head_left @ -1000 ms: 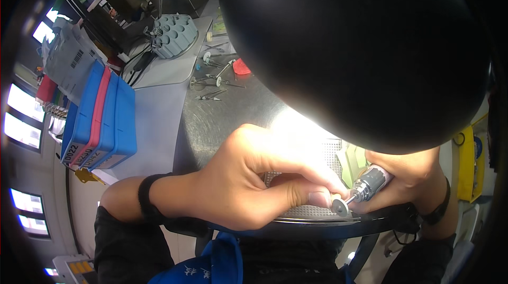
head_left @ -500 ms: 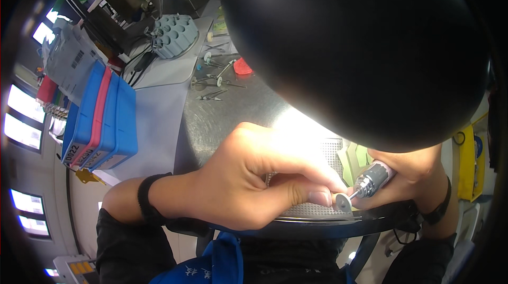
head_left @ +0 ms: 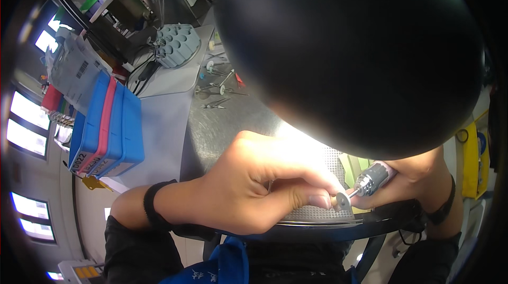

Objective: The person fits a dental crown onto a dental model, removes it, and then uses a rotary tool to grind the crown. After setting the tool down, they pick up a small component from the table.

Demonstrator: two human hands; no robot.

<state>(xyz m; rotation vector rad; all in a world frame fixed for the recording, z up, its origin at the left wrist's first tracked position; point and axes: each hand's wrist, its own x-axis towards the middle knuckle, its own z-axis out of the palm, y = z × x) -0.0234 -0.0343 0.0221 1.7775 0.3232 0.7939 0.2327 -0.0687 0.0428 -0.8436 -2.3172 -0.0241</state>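
Note:
My left hand is closed in a pinch, thumb against forefinger. A tiny yellowish edge shows at its fingertips; the rest of whatever it pinches is hidden. My right hand is wrapped round a rotary handpiece with a silver chuck, partly hidden by the dark round shape above. On the handpiece's thin shank sits a grey disc, right beside the left fingertips; whether it touches the pinched piece I cannot tell. Both hands are over a perforated metal grate at the near edge of the bench, under bright light.
A large dark round shape blocks the upper right. Several shanked burs and discs lie on the metal benchtop. A grey-blue holder stands behind. Stacked blue and pink trays are at left, a yellow holder at right.
The whole view has shifted slightly, so the bench things sit lower and further right. The dark round shape now covers most of the red piece. Both hands keep their grips, with the disc turned slightly.

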